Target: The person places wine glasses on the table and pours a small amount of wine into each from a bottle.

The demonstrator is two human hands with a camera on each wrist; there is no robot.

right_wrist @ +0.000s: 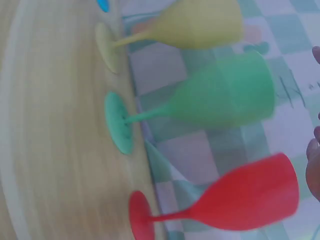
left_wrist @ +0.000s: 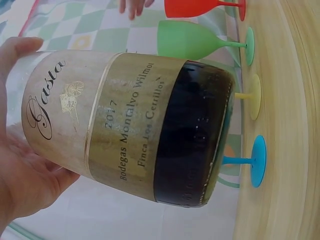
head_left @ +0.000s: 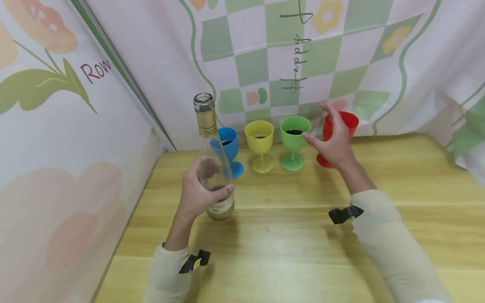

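My left hand (head_left: 198, 192) grips a clear glass wine bottle (head_left: 206, 123) round its body, fingers behind and thumb across the front. The bottle's mouth is uncapped, and dark liquid shows low in it beneath a gold and cream label (left_wrist: 127, 120). My right hand (head_left: 335, 143) is spread in front of the red goblet (head_left: 350, 123), hiding part of it; the right wrist view shows the fingers apart from the cups. Left of it stand a green goblet (head_left: 293, 141), a yellow goblet (head_left: 259, 142) and a blue goblet (head_left: 232, 152), each with dark liquid inside. The bottle partly covers the blue one.
The goblets stand in a row along the back of a wooden table (head_left: 273, 240). Right behind them hangs a green-and-white checked curtain (head_left: 250, 67). A flower-printed cloth (head_left: 72, 143) borders the table's left side.
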